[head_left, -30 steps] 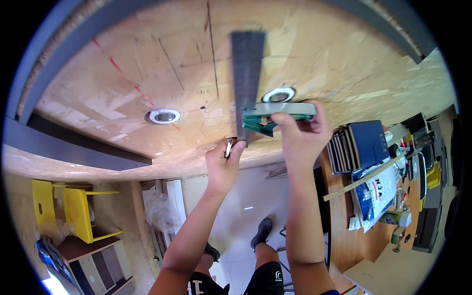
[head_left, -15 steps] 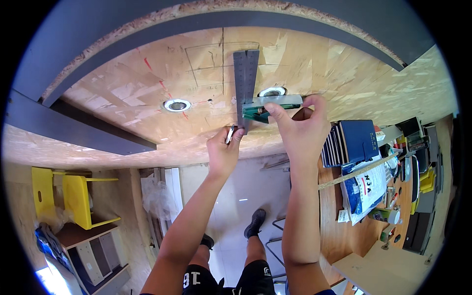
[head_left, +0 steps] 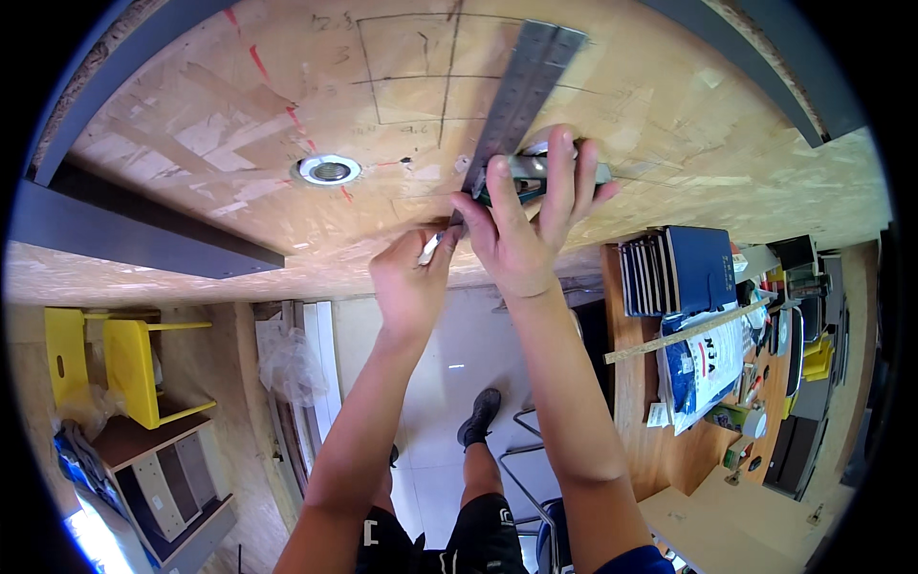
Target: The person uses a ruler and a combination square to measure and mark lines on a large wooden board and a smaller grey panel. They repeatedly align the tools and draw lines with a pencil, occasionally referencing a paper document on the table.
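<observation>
Left hand [head_left: 409, 273] in the head view is closed around a white pen [head_left: 429, 250], its thumb by the lower end of a steel ruler [head_left: 524, 91]. Keeping the pen in the fist probably leaves that thumb free to steady the ruler. The right hand [head_left: 526, 244] is spread wide, fingers fanned over the metal-and-green head [head_left: 528, 168] attached to the ruler, thumb near its lower end; such a spread likely presses it flat, though full contact cannot be told. The ruler lies aslant on a wood-strand panel [head_left: 210, 153], top leaning right, across pencil lines [head_left: 406, 78]. One round fitting [head_left: 330, 170] sits to the left; another is partly covered by the right hand. Rightward, a wooden surface [head_left: 626, 383] carries blue notebooks [head_left: 693, 268], packed upright together, perhaps to save room.
</observation>
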`<action>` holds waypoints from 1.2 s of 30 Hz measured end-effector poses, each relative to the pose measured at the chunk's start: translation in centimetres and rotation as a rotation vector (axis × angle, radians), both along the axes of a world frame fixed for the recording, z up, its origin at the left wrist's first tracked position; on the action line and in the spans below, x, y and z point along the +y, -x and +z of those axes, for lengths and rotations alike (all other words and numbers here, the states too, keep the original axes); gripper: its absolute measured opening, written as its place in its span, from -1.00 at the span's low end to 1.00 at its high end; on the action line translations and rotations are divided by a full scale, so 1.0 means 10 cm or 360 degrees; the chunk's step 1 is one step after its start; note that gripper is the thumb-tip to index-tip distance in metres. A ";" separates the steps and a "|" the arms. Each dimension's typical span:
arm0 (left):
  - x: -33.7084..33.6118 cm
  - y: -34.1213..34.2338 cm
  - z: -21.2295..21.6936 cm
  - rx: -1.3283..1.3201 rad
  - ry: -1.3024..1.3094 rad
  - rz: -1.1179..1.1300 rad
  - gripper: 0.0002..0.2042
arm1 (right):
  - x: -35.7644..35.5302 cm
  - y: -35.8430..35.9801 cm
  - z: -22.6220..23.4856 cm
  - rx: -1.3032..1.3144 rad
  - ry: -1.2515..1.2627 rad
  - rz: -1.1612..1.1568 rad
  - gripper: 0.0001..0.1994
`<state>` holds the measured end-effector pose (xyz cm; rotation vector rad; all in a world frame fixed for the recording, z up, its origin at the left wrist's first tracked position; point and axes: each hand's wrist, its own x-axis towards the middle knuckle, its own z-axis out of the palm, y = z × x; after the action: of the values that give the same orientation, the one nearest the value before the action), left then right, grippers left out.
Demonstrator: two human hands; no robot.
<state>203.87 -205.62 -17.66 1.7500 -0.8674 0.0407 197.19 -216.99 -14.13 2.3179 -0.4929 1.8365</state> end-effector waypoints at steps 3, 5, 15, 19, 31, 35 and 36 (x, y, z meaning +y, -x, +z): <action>0.18 0.00 0.19 0.0044 0.0022 0.0088 -0.87 | -0.02 -0.03 -0.03 -0.0015 0.0030 -0.0043 -0.63; 0.44 0.14 0.09 0.0126 -0.0116 0.0041 -0.90 | -0.05 0.01 -0.04 -0.0043 0.0041 -0.0071 -0.64; 2.45 0.64 -0.96 0.0810 -0.0842 0.0080 -0.91 | -0.12 -0.07 -0.03 -0.0035 0.0227 -0.0138 -0.50; 1.59 0.25 -0.20 0.0323 -0.0522 -0.0042 -0.86 | -0.10 -0.13 -0.03 -0.0061 0.0253 -0.0068 -0.51; -0.16 -0.23 1.72 -0.0430 0.0554 -0.0279 -0.79 | 0.02 -0.13 0.04 -0.0202 0.0014 0.0007 -0.83; -0.11 -0.27 1.74 -0.0422 0.0543 -0.0224 -0.86 | 0.04 -0.14 0.01 -0.0173 0.0035 0.0007 -0.85; -0.12 -0.27 1.73 -0.0451 0.0537 -0.0237 -0.86 | 0.03 -0.14 -0.01 -0.0160 0.0042 0.0000 -0.85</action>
<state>206.60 -206.81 -0.34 1.3789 -1.1239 0.3253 198.56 -216.64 -14.27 2.2175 -0.4781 1.9545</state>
